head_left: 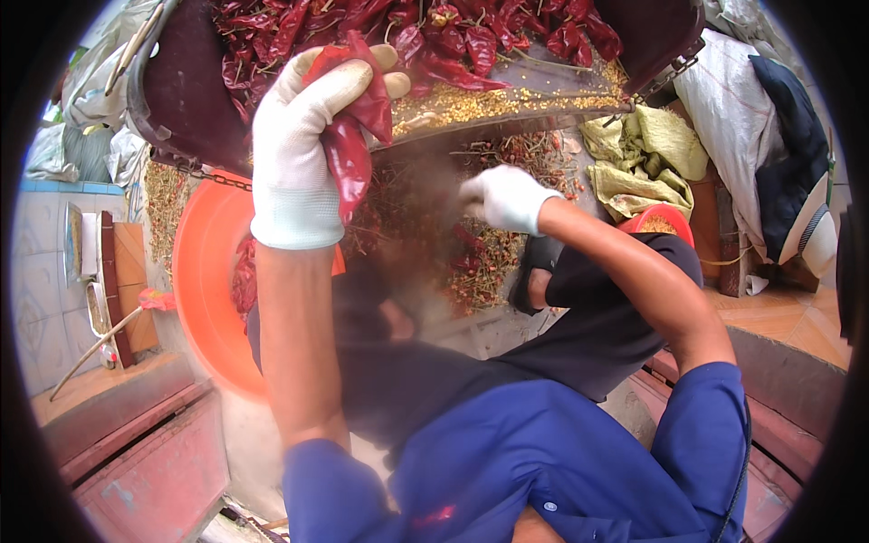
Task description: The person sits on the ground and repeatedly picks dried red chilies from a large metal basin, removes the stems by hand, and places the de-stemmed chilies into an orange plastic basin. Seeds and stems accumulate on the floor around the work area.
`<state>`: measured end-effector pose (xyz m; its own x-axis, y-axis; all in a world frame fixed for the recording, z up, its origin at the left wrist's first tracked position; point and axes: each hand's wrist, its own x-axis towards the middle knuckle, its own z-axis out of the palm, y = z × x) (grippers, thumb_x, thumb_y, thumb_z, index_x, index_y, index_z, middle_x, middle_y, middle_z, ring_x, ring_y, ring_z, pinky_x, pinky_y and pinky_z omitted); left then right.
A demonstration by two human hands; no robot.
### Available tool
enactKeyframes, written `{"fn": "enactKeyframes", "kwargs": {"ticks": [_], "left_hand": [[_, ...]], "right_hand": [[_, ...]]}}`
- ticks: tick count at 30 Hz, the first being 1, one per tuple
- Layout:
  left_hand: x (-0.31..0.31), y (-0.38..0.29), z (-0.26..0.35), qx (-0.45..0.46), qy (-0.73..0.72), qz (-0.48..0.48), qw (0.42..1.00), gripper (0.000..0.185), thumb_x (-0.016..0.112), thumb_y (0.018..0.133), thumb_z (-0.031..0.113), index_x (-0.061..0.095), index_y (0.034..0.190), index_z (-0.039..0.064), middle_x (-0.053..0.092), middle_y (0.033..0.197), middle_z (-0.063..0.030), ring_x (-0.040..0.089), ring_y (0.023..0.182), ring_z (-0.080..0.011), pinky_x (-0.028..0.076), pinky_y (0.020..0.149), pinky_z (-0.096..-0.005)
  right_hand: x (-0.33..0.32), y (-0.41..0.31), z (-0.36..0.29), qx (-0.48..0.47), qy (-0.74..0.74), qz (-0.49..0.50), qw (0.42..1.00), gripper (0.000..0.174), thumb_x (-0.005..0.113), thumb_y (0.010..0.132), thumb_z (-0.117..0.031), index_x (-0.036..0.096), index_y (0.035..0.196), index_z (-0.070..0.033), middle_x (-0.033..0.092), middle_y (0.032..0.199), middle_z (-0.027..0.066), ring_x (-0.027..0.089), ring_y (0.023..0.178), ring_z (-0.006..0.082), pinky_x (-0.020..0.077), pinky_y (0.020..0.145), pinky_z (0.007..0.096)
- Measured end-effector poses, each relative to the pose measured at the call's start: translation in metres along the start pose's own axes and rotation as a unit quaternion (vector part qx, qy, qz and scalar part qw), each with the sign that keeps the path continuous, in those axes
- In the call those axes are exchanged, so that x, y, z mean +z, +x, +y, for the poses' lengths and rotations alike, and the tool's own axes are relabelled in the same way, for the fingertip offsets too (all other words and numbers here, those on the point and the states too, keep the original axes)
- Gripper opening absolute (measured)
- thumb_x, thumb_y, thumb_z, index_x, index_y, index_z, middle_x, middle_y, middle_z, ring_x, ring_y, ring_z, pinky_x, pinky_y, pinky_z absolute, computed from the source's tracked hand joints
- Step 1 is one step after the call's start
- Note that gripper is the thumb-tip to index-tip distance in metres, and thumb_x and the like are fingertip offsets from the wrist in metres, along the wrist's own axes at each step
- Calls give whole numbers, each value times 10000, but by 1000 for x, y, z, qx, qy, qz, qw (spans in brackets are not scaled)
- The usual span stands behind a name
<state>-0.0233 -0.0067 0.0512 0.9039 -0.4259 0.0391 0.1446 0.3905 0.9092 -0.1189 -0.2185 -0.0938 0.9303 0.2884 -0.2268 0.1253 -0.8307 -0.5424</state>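
Observation:
My left hand (pixel 296 139), in a white knit glove with stained fingertips, grips several dried red chili peppers (pixel 349 163) between thumb and fingers. It is raised over the near edge of a dark open case (pixel 180 75) heaped with more dried red chili peppers (pixel 478 51). Yellow seeds (pixel 468 102) lie along the case's front lip. Lower and to the right, my right hand (pixel 509 199), also gloved, hovers above a pile of stems and debris (pixel 489 278). Its fingers are curled and blurred, so whether they hold anything is unclear.
An orange plastic basin (pixel 207 292) with red peppers stands left of my legs. At right are a red container (pixel 682 218) of yellowish bits, crumpled yellow-green sacks (pixel 641 153), a white woven sack (pixel 723 108) and a hat (pixel 818 234). A chain (pixel 220 178) hangs along the case.

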Motion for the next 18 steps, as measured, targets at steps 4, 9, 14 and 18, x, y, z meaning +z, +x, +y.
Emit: {"fn": "enactKeyframes", "kwargs": {"ticks": [4,9,14,18], "left_hand": [[-13,-2,4,30,-20,-58,998,439,591,972,21,531,1403,-33,688,1160,-149,717,945,-210,584,802,-294],[-13,-18,12,45,-23,-17,999,413,519,1008,76,545,1405,-31,709,1140,-131,725,986,-199,592,809,-271],[-11,-19,13,22,-49,29,998,380,530,1032,140,567,1345,-73,667,974,-93,623,782,-152,515,677,-245],[-12,-7,13,63,-44,30,997,341,588,1039,201,632,1238,-72,594,874,-51,540,716,-126,446,646,-238]], "right_hand": [[114,17,51,67,-109,-206,970,346,629,855,-160,730,1181,-220,733,1131,153,692,1053,365,554,903,461],[203,19,62,159,-102,-249,950,407,606,889,-130,682,1289,-135,618,1370,155,656,1187,358,543,985,448],[238,17,92,189,-106,-252,943,358,633,917,-197,697,1227,-30,599,1388,189,665,1170,364,551,973,452],[244,25,112,224,-60,-158,960,274,665,904,-216,752,1106,-52,737,1112,157,714,1050,330,572,890,424]]}}
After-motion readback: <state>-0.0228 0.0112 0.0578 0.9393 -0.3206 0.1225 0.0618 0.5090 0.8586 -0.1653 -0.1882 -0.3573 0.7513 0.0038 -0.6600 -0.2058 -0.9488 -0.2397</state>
